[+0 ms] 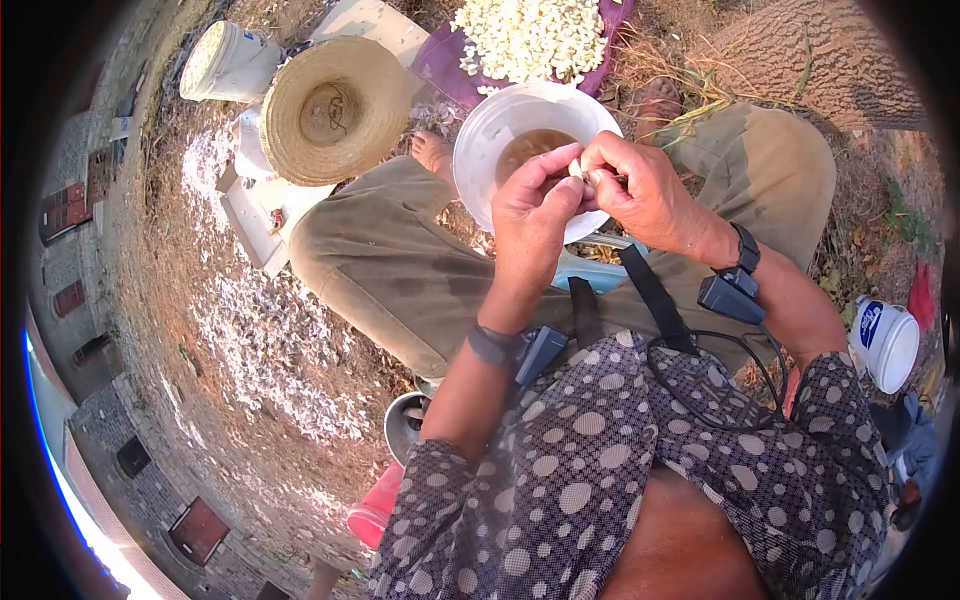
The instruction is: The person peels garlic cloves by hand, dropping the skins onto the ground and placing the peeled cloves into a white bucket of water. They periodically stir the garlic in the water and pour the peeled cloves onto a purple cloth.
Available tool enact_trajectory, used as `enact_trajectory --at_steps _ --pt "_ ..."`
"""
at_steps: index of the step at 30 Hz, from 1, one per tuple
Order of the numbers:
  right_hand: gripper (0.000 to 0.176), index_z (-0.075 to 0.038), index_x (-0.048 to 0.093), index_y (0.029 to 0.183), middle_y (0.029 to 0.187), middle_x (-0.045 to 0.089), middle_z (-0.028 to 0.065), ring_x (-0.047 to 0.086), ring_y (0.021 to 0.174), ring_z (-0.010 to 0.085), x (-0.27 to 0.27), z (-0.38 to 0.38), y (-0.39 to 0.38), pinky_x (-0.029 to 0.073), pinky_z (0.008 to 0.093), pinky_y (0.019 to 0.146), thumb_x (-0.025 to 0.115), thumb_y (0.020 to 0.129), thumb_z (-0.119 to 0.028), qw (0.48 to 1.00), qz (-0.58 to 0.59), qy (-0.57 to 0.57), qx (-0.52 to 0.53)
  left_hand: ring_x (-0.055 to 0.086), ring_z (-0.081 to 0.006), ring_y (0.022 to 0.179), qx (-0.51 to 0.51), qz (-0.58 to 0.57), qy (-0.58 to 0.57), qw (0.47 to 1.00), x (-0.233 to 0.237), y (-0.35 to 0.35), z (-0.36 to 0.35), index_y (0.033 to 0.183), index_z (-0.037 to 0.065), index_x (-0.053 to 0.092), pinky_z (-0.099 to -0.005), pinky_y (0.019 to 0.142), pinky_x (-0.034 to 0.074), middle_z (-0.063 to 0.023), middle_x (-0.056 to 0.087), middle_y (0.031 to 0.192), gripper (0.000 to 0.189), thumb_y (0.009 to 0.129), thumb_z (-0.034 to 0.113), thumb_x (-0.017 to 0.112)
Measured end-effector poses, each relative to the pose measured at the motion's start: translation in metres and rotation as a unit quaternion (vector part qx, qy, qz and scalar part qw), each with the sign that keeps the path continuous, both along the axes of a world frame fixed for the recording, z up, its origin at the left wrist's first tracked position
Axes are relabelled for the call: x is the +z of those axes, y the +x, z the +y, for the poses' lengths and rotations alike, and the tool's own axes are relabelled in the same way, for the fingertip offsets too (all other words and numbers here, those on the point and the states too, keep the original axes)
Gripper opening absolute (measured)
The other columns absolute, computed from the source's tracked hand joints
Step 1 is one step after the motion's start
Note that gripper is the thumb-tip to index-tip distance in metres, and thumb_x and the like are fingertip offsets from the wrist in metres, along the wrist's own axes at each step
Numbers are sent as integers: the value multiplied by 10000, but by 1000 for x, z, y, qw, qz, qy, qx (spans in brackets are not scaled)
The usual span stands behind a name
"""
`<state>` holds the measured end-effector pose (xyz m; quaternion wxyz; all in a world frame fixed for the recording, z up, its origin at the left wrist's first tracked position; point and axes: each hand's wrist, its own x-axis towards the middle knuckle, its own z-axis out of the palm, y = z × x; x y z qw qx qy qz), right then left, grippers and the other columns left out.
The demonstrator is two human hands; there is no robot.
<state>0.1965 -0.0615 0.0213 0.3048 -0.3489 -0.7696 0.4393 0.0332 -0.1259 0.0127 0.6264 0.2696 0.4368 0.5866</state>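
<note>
My left hand [535,205] and my right hand [640,190] meet over the near side of a white bucket [475,150]. Between their fingertips is a small pale garlic clove [576,170], partly covered by the fingers, and both hands pinch at it. Brownish water [530,150] lies in the bucket below, between my bent legs. Just beyond the bucket, a heap of peeled garlic cloves [530,40] is spread on a purple cloth [440,62].
Left of the bucket are a straw hat [335,110], a filled white bucket [235,65] and a shallow box [255,225]. Pale skins [270,340] litter the ground. A metal bowl [402,430] sits by my left side, another white bucket [888,345] on the right. A tree trunk [810,60] stands at upper right.
</note>
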Motion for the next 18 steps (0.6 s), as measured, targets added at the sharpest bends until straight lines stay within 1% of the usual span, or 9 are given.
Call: enact_trajectory --at_steps 4,5,7,8,10,13,14,17,18 --pt "74 -52 578 982 720 567 76 596 653 255 -3 1 -2 496 385 614 593 917 -19 999 -21 24 15 732 -178 927 -12 53 -15 998 6 -4 2 1235 -97 643 -315 843 631 -154 715 1128 291 964 -33 560" --pt "75 -53 578 983 723 571 76 599 656 257 -5 1 -4 498 385 616 593 917 -20 999 -20 33 20 729 -174 899 -12 58 -26 998 5 -6 1 1212 -93 652 -316 824 635 -147 716 1100 283 951 -44 553" --pt "69 -49 575 984 727 576 79 602 662 241 -5 0 -5 496 377 619 588 922 -24 999 -23 -3 31 722 -167 842 -13 68 -47 997 3 -10 2 1165 -86 668 -318 786 642 -133 718 1042 273 925 -66 539" --pt "66 -47 574 985 728 578 81 604 665 232 -4 0 -5 496 373 621 586 924 -26 999 -23 -20 36 710 -163 820 -14 33 -54 998 0 -12 1 1167 -80 669 -328 773 639 -130 718 1022 271 930 -62 540" --pt "32 -42 565 977 741 582 69 601 686 184 2 3 -5 497 354 640 574 946 -41 996 -14 -81 48 685 -155 776 -17 -36 -66 997 -6 -18 1 1171 -67 669 -349 748 633 -123 716 983 266 938 -54 541" --pt "46 -33 553 961 771 590 31 590 733 118 3 4 -4 497 321 674 550 988 -71 988 34 -141 47 661 -157 748 -65 -116 -83 988 -6 -29 3 1156 -42 659 -374 704 630 -129 697 957 229 949 -37 562" --pt "71 -30 550 955 783 593 15 584 751 97 3 5 -4 497 310 685 541 1003 -82 985 56 -156 44 663 -158 756 -76 -122 -73 987 -7 -30 4 1165 -35 653 -376 701 629 -134 697 966 231 952 -34 565" --pt "109 -30 553 954 812 581 -27 573 773 83 10 8 -1 497 289 714 528 1028 -106 965 117 -230 56 664 -159 772 -109 -130 -50 984 -10 -32 3 1188 -18 638 -381 703 627 -148 695 993 235 963 -25 574" --pt "103 -41 575 979 785 535 -44 527 716 60 8 12 1 458 255 640 541 1028 -124 972 118 -198 49 664 -159 772 -121 -125 -44 984 -11 -33 4 1194 -14 636 -383 713 628 -152 696 1001 234 967 -21 578"
